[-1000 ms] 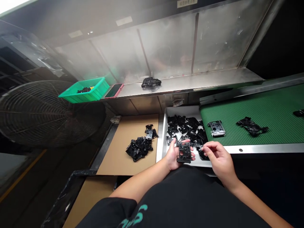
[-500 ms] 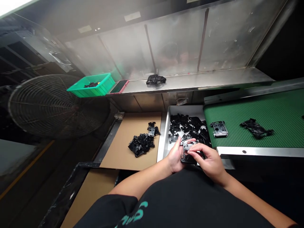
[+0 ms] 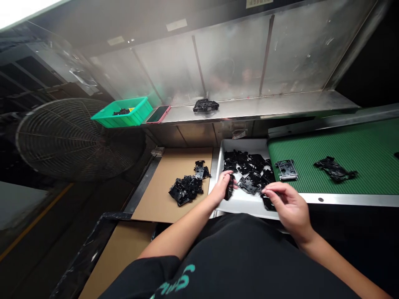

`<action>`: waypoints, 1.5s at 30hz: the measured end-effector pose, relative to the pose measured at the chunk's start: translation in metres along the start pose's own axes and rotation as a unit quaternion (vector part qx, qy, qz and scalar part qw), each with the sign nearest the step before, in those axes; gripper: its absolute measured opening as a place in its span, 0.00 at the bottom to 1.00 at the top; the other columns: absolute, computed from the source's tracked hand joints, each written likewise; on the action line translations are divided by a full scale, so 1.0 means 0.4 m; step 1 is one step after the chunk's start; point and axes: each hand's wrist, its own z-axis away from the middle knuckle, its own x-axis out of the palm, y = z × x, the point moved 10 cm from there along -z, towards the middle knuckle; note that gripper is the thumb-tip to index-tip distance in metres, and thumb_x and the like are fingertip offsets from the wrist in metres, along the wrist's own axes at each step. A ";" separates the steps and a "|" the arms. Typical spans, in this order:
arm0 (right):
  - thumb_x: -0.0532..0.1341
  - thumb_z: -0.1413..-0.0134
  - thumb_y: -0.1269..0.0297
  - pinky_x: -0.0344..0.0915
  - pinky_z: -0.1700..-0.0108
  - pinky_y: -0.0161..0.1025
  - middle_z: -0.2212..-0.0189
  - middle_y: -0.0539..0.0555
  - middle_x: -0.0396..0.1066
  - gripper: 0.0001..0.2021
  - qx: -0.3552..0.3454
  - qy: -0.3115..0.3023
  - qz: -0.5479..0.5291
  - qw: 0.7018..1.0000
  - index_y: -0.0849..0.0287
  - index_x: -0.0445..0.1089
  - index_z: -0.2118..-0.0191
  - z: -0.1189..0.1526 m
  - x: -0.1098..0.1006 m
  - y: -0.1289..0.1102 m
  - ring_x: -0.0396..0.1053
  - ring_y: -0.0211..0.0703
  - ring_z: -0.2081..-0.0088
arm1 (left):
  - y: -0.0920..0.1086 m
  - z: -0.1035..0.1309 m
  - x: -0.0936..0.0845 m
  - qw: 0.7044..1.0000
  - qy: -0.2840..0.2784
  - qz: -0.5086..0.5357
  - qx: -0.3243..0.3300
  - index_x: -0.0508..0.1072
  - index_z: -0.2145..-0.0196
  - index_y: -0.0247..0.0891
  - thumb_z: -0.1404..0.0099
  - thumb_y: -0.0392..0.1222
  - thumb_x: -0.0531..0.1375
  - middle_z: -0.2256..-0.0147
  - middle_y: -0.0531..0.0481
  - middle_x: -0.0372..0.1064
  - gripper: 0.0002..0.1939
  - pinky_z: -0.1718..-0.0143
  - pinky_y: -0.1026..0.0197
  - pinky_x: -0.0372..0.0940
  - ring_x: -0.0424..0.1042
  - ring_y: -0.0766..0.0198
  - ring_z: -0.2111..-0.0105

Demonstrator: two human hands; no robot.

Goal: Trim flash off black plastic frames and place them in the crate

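Part (image 3: 230, 189), black, sits edge-on in the left hand (image 3: 220, 188) above the tray (image 3: 246, 203), apparently for a firmer clasp; the right hand (image 3: 291, 208) pinches, contents unclear.

- Thin black plastic part (image 3: 230, 187): edge-on, its face hidden, partly covered by the left hand (image 3: 222, 186).
- Right hand (image 3: 292, 209): anything between its fingertips is too small to tell, perhaps a tiny piece.
- Small black object (image 3: 396, 155) on the green ribbed belt (image 3: 302, 149): cut off by the right edge.
- Cream printed label (image 3: 259, 3): top cropped, print unreadable.
- Teal shirt lettering (image 3: 182, 279): cropped below.
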 end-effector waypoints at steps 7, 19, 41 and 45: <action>0.72 0.38 0.58 0.74 0.57 0.40 0.62 0.53 0.79 0.08 0.086 0.164 0.000 0.983 0.53 0.79 0.58 0.032 -0.188 0.084 0.77 0.42 0.61 | -0.012 -0.064 -0.399 0.921 0.221 -0.317 0.049 0.64 0.34 0.34 0.38 0.41 0.69 0.31 0.27 0.58 0.38 0.26 0.28 0.35 0.47 0.31 0.26; 0.73 0.39 0.57 0.75 0.60 0.38 0.63 0.53 0.79 0.09 0.100 0.171 0.002 0.980 0.54 0.79 0.59 0.057 -0.184 0.061 0.76 0.40 0.64 | -0.142 -0.164 0.323 0.840 -0.285 -0.418 0.196 0.80 0.46 0.45 0.40 0.29 0.61 0.41 0.47 0.76 0.26 0.32 0.50 0.61 0.70 0.52 0.38; 0.72 0.39 0.52 0.75 0.62 0.41 0.64 0.55 0.79 0.12 0.136 0.153 0.016 0.979 0.56 0.79 0.60 0.086 -0.173 0.085 0.74 0.42 0.68 | -0.137 -0.096 0.282 0.967 -0.223 0.116 -0.035 0.73 0.42 0.40 0.37 0.55 0.63 0.59 0.45 0.76 0.29 0.52 0.54 0.69 0.76 0.52 0.55; 0.71 0.37 0.54 0.75 0.60 0.42 0.64 0.55 0.79 0.10 0.120 0.110 0.010 0.987 0.54 0.78 0.59 0.054 -0.117 0.084 0.75 0.44 0.65 | -0.106 -0.030 0.259 0.939 -0.200 0.259 -0.110 0.70 0.42 0.40 0.31 0.72 0.49 0.61 0.43 0.75 0.37 0.65 0.58 0.70 0.78 0.55 0.64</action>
